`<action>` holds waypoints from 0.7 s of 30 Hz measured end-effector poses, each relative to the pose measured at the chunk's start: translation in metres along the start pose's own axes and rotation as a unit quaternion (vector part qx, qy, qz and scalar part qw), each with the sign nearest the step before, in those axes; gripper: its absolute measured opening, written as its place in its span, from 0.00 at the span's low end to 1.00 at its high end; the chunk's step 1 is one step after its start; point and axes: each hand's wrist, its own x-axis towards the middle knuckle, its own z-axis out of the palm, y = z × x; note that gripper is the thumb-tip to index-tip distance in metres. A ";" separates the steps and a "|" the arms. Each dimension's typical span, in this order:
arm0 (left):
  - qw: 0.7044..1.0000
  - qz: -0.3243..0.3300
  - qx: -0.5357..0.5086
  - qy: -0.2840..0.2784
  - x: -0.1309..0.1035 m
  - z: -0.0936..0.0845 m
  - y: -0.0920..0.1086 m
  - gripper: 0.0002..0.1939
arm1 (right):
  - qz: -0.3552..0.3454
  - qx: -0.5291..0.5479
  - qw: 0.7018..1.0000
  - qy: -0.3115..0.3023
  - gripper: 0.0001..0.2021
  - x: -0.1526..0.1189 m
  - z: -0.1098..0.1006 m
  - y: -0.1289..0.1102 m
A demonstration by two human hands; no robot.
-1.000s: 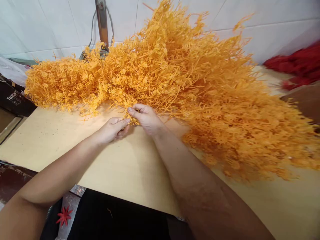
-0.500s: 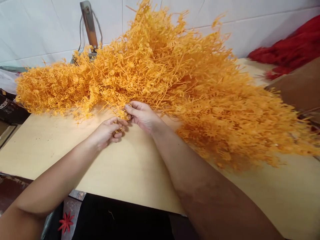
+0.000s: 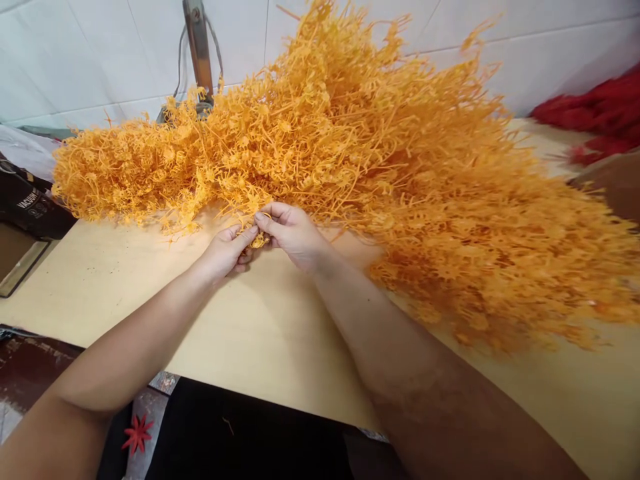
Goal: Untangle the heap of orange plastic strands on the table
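A big heap of orange, spidery plastic-like sprigs (image 3: 320,140) spreads across the pale tabletop (image 3: 240,340). At its front edge, my left hand (image 3: 231,252) pinches a small cluster of orange pieces (image 3: 259,239) between thumb and fingers. Close against it on the right, my right hand (image 3: 290,232) has thumb and forefinger closed on the same cluster. The two hands nearly touch, and their lower fingers are partly hidden.
Behind the heap, a metal upright (image 3: 197,47) with a cable stands by the tiled wall (image 3: 100,53). Red material (image 3: 595,110) lies at the back right, near a brown box (image 3: 613,180). A black package (image 3: 30,200) is at the left. A red star-shaped piece (image 3: 137,433) lies below.
My left hand has moved up and right to meet my right hand, its thumb now pressed on the orange cluster. The whole view has shifted slightly, so the heap appears farther right.
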 end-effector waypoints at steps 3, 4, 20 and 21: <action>0.998 0.014 0.053 0.031 0.001 0.001 0.001 0.12 | 0.019 -0.018 0.998 0.055 0.11 0.000 0.005 0.001; 0.996 0.019 0.072 0.042 0.002 0.001 0.001 0.12 | 0.028 -0.019 0.997 0.071 0.11 0.000 0.006 0.002; 0.995 -0.044 0.082 -0.044 -0.017 0.023 -0.008 0.08 | 0.035 0.098 0.979 0.177 0.09 0.011 -0.016 0.000; 0.997 -0.054 0.054 -0.029 -0.014 0.021 -0.005 0.06 | 0.027 0.107 0.981 0.161 0.10 0.009 -0.014 -0.001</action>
